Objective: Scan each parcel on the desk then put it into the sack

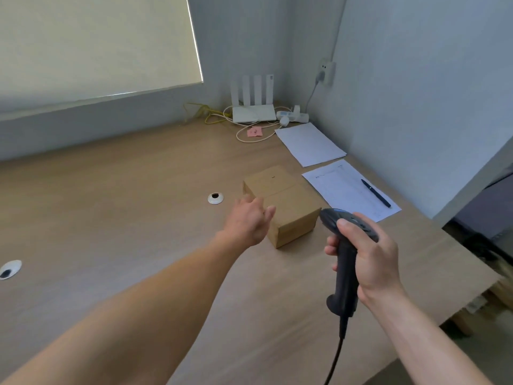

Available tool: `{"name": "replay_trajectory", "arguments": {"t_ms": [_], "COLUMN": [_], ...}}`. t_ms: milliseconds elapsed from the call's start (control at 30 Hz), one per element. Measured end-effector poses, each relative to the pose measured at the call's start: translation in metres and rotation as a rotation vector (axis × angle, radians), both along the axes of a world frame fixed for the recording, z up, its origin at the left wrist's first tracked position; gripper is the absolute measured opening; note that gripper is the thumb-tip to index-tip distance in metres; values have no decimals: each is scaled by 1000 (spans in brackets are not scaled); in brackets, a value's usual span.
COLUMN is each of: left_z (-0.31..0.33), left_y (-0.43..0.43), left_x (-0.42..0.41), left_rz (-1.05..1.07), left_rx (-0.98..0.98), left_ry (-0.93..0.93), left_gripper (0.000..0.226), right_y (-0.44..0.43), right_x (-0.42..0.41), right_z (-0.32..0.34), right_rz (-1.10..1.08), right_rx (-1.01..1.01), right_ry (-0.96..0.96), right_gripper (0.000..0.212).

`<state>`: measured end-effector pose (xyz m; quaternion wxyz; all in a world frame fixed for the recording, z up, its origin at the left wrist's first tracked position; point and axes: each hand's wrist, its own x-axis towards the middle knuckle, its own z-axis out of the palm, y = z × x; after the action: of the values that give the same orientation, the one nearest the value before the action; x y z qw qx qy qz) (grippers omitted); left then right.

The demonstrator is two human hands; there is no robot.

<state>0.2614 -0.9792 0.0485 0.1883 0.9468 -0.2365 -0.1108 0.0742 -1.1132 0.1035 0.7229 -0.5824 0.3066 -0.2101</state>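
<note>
Fingers [245, 200] of left hand [247, 223] reach parcel [288, 201], contact hidden; right hand [372, 257] grips scanner [345, 273].

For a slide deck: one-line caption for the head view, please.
At the desk, the left hand reaches for a cardboard parcel while the right hand grips a corded barcode scanner.

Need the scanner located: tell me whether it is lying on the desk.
No, the right hand grips the scanner above the desk.
</note>
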Motion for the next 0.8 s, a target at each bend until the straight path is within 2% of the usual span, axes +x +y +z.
{"name": "replay_trajectory", "arguments": {"t_ms": [67,267,367,500,667,800], "left_z": [-12,-34,-35,-41,-53,-56], "left_y": [-37,-125,-154,-180,-188,-170], "left_x": [9,32,37,49,59,52], "left_rz": [43,345,471,534,548,428], "left_rx": [45,128,127,165,211,261], "left_ry": [85,258,309,341,319,291], "left_gripper": [49,95,107,117,119,111], "right_y": [-34,-99,-114,-129,-138,-133], "right_x": [12,32,36,42,48,52], "right_z": [-5,-24,-32,-42,-49,-49], "right_rz": [7,29,46,43,64,80], "right_rx": [10,63,94,113,139,150], "right_ry": [14,48,52,47,52,59], "right_gripper": [27,27,38,55,42,27]}}
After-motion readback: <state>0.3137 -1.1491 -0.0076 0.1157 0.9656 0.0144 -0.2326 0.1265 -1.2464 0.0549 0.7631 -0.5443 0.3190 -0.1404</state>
